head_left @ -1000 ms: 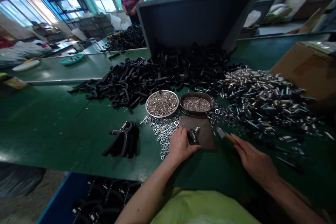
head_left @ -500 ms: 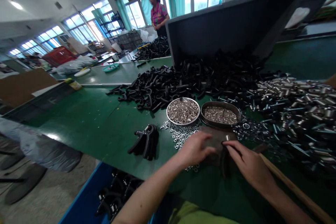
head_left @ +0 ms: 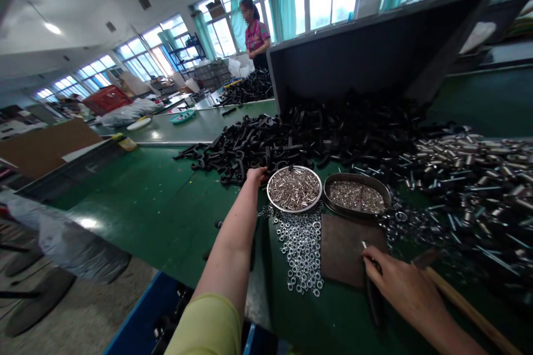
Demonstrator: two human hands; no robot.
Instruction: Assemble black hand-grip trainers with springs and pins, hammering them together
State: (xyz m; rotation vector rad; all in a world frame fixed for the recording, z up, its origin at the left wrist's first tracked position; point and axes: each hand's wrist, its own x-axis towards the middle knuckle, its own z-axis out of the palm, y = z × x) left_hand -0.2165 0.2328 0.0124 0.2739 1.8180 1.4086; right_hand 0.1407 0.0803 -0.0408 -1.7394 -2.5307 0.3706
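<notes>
My left hand reaches to the near edge of the heap of black plastic parts, just left of the round dish of small metal pins; its fingertips are hidden among the parts. Over the right edge of a square brown metal plate, my right hand pinches a black curved part with a silver pin at its top. Loose metal nuts lie left of the plate. An oval tin of small metal pieces stands behind the plate.
A hammer with a wooden handle lies at the right, below piled metal sleeves and bolts. A large grey bin is tipped behind the black heap. A blue crate stands at lower left. Across the tables stands a person.
My left hand has moved from beside the right hand over the plate, forward and left to the black heap. My right hand still holds the black part, now slightly lower in view.
</notes>
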